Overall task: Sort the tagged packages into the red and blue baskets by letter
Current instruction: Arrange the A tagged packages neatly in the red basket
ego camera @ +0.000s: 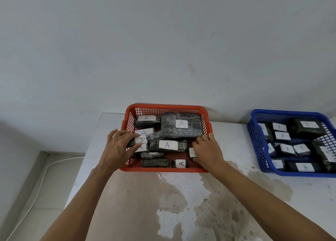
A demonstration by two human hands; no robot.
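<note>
The red basket [164, 107] stands at the middle of the table and holds several black wrapped packages with white tags marked A. My left hand [118, 146] reaches over its left wall and grips a long package [154, 136] by its tagged end. My right hand [209, 151] lies over the basket's right front corner, fingers curled on a small tagged package [191, 152] that it mostly hides. The largest package [181, 125] sits at the back right of the red basket. The blue basket [254, 146] at the right holds several packages tagged B.
The white table [227, 137] has a big brown stain across its front middle. A pale wall rises right behind both baskets. The table's left edge drops to the floor, where a white cable [43, 175] runs.
</note>
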